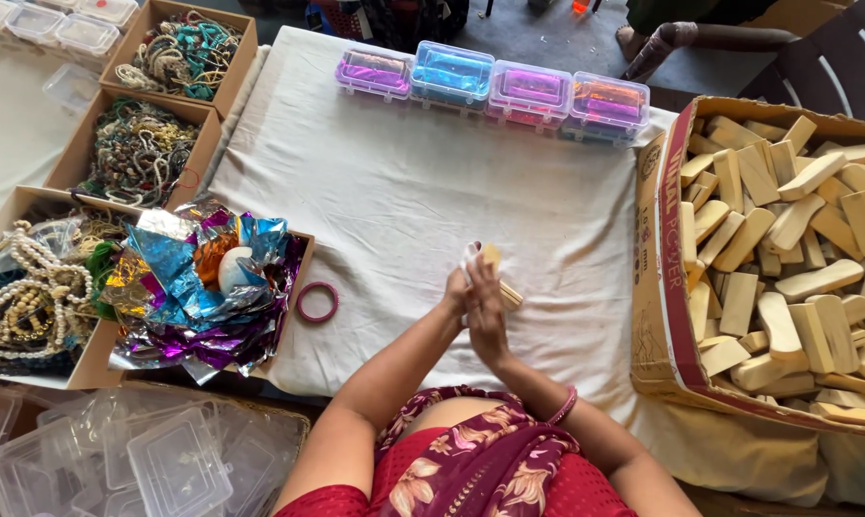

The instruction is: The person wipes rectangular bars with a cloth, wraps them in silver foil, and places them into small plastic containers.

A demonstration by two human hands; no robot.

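My left hand and my right hand are pressed together over the white cloth, close to my body. Between them they hold a pale wooden block that sticks out at the top and the right, with a bit of white material against it. Which hand carries most of the grip is hard to tell. A pink bangle lies on the cloth to the left of my hands. On my right wrist sits a pink bracelet.
A large cardboard box full of wooden blocks stands at the right. Four coloured plastic cases line the far edge. At the left are a box of shiny foil sheets, boxes of beads and clear plastic containers.
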